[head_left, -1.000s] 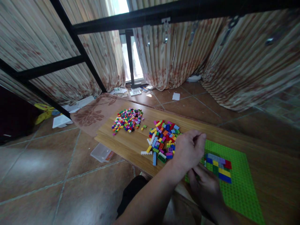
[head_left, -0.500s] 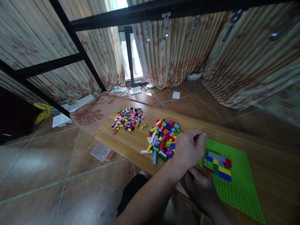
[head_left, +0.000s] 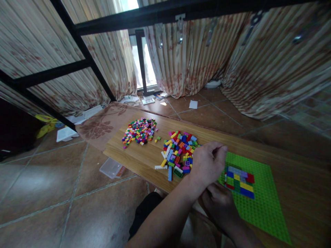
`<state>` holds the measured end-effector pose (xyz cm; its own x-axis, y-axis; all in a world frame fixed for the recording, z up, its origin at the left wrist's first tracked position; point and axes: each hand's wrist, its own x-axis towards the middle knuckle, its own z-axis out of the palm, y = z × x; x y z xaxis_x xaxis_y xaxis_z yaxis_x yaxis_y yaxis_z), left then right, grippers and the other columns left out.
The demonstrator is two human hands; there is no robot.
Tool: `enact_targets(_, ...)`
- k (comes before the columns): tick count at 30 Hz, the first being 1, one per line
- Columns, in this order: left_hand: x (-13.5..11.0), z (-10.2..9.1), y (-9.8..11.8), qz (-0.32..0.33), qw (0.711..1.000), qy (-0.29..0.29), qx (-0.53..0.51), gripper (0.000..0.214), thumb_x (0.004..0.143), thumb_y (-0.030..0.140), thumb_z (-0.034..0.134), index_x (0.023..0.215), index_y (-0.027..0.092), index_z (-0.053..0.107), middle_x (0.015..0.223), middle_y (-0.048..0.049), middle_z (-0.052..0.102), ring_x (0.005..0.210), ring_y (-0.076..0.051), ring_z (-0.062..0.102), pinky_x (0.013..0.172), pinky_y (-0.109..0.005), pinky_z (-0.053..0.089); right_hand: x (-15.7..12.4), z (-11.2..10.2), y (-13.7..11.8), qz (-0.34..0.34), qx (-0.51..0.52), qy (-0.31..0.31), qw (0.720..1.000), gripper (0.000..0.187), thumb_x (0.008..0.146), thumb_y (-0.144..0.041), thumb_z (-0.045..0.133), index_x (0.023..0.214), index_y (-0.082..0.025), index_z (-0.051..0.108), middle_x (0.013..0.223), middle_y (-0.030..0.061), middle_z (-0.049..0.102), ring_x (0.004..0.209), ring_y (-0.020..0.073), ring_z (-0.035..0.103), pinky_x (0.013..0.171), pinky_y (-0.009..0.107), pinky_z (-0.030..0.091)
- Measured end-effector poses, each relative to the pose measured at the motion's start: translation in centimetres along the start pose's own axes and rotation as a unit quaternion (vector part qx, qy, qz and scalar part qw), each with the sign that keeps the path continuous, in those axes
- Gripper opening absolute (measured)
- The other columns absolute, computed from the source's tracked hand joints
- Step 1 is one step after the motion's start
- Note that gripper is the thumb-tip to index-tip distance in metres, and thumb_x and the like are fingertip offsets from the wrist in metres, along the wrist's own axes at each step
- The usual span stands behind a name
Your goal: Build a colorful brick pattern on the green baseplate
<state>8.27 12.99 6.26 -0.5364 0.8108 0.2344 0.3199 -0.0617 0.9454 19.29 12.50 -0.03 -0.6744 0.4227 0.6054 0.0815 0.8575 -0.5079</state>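
My left hand (head_left: 209, 162) hovers between the pile of larger toy bricks (head_left: 178, 155) and the green baseplate (head_left: 269, 206). Its thumb and fingers are pinched together; whatever they hold, if anything, is hidden. Below it, near the table's front edge, my right hand (head_left: 219, 203) is curled closed, with its fingertips out of sight. On the baseplate lies a flat block of joined bricks (head_left: 240, 182) in blue, yellow, red, green, grey and lilac. My left hand covers the right side of the brick pile.
A heap of smaller bricks (head_left: 139, 131) lies farther left on the wooden table (head_left: 144, 156). A clear plastic box (head_left: 111, 168) is on the tiled floor beside the table. Black metal bars (head_left: 165, 19) with hanging hooks cross overhead, before striped curtains (head_left: 196, 58).
The whole view has shifted slightly. My hands keep nearly the same pose, and the bricks stay as they were.
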Motion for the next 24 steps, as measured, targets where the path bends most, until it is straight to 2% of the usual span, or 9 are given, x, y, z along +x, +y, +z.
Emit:
enact_targets(8,0.0,0.1,0.0,0.000,1.000,0.000,-0.015,0.026,0.093,0.032,0.048,0.076,0.018,0.063,0.062,0.0022,0.053,0.060,-0.011,0.051,0.057,-0.022,0.037,-0.3,0.6,0.3,-0.033,-0.036,0.009,0.999,0.021,0.079,-0.004,0.049,0.067,-0.018,0.059,0.057,0.0025,0.059,0.052,0.0143,0.058,0.049,0.023,0.046)
enact_targets(16,0.1,-0.3,0.0,-0.004,1.000,0.006,-0.018,0.027,0.093,0.033,0.048,0.075,0.018,0.062,0.060,0.0032,0.050,0.058,-0.010,0.046,0.058,-0.022,0.037,-0.5,2.0,0.5,-0.063,-0.062,0.020,0.996,0.016,0.084,-0.015,0.053,0.075,-0.018,0.067,0.066,0.0066,0.065,0.064,0.0196,0.062,0.058,0.030,0.053)
enact_targets(19,0.3,-0.7,-0.1,-0.001,1.000,0.016,-0.026,0.027,0.092,0.034,0.048,0.074,0.018,0.061,0.061,0.0030,0.050,0.059,-0.010,0.047,0.059,-0.022,0.037,-0.5,2.8,0.2,-0.063,-0.062,0.026,0.996,0.015,0.083,-0.018,0.053,0.079,-0.019,0.068,0.072,0.0085,0.066,0.072,0.0225,0.062,0.064,0.035,0.055)
enact_targets(24,1.1,-2.1,-0.5,0.000,0.996,0.061,-0.060,0.026,0.092,0.033,0.050,0.075,0.017,0.062,0.065,0.0023,0.055,0.062,-0.010,0.048,0.060,-0.022,0.038,0.1,3.4,-0.6,-0.032,-0.042,-0.015,0.999,0.021,0.086,-0.020,0.051,0.098,-0.018,0.068,0.094,0.0117,0.066,0.088,0.0255,0.061,0.074,0.041,0.055)
